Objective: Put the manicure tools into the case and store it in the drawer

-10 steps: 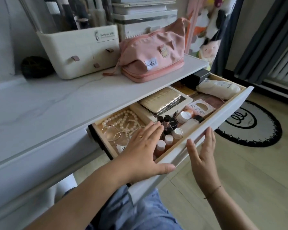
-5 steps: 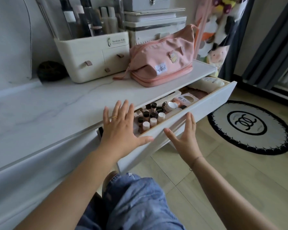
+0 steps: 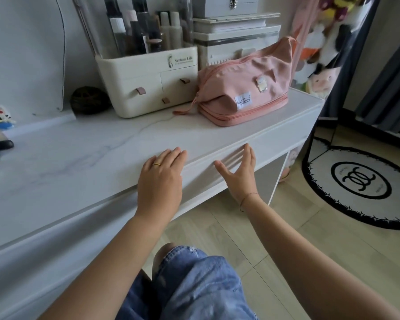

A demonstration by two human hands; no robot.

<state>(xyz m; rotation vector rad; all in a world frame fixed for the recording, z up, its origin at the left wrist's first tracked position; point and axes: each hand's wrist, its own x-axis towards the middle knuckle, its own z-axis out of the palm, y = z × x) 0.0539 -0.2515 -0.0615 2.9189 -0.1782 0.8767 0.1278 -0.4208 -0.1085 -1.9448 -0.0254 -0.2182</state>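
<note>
Closed since the earlier frames: the drawer (image 3: 282, 146), which stood well out a second ago and half out half a second ago, now sits with its white front flush under the near edge of the tabletop (image 3: 79, 158), and none of its contents show. The gold case seen lying in the drawer a second ago is out of sight behind the shut front. The left hand (image 3: 159, 181) lies flat against the front, fingers straight and close together, their tips reaching over the table edge; a ring shows on one finger. The right hand (image 3: 239, 174), just right of it, is flat toward the drawer front, fingers straight and together though blurred, thumb spread wide to the left; firm contact cannot be told through the blur. Neither hand holds anything. On the far side of the tabletop the pink pouch (image 3: 245, 88) stands just right of the white organiser (image 3: 146, 88), both placed as before. A round rug (image 3: 360, 183) lies on the floor at right.
</note>
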